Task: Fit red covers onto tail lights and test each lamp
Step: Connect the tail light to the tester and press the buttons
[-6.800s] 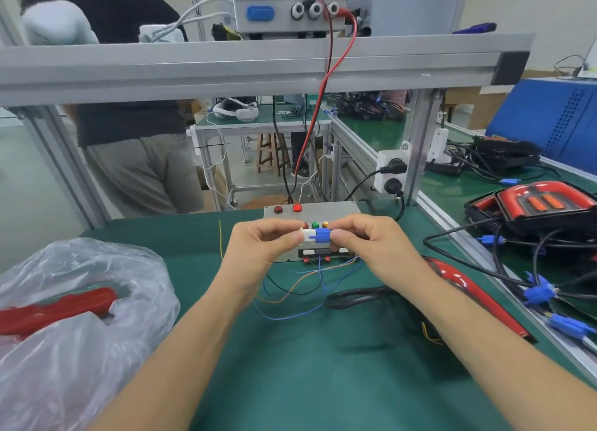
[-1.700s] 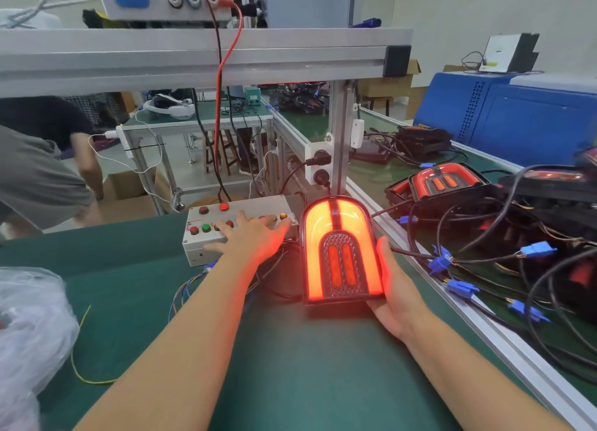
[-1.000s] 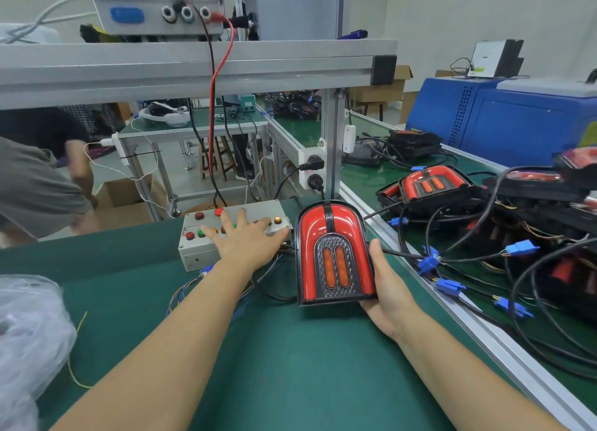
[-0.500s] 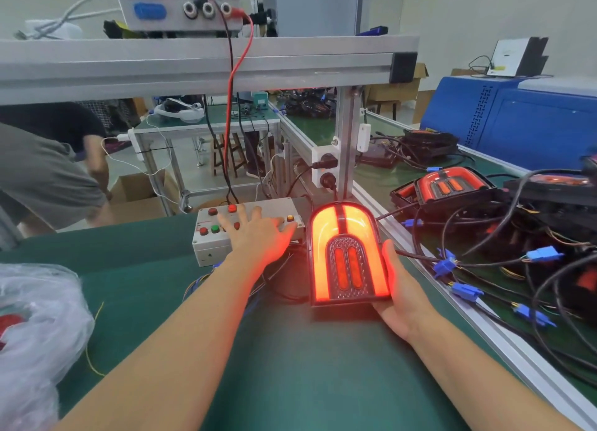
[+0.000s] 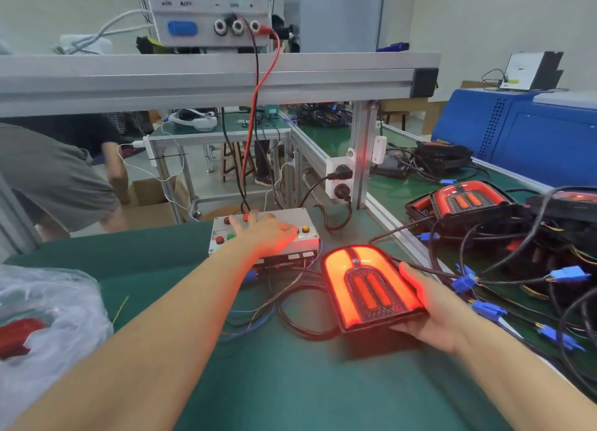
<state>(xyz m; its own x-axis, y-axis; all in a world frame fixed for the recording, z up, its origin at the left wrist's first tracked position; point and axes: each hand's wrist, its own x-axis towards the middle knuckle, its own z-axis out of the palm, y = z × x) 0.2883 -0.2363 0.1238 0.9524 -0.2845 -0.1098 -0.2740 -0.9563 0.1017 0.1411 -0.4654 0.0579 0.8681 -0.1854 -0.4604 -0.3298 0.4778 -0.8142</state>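
Note:
An arch-shaped tail light (image 5: 368, 285) with its red cover on glows bright orange-red on the green mat. My right hand (image 5: 429, 311) holds it from the right side and underneath, tilted up toward me. My left hand (image 5: 265, 233) lies flat with spread fingers on the grey button box (image 5: 310, 237), pressing its buttons. A black cable (image 5: 290, 314) runs from the lamp toward the box. A red cover (image 5: 19, 333) lies inside a clear plastic bag (image 5: 48, 327) at the left.
More tail lights (image 5: 465, 201) and tangled cables with blue connectors (image 5: 465, 282) fill the bench at right. A power supply (image 5: 210, 14) sits on the aluminium rail overhead. A person (image 5: 55, 172) bends at far left. A blue machine (image 5: 523, 136) stands at the back right.
The lamp was dark one second ago, lit half a second ago, and stays lit now. It is tilted flatter and lower than before. My left hand stays on the button box.

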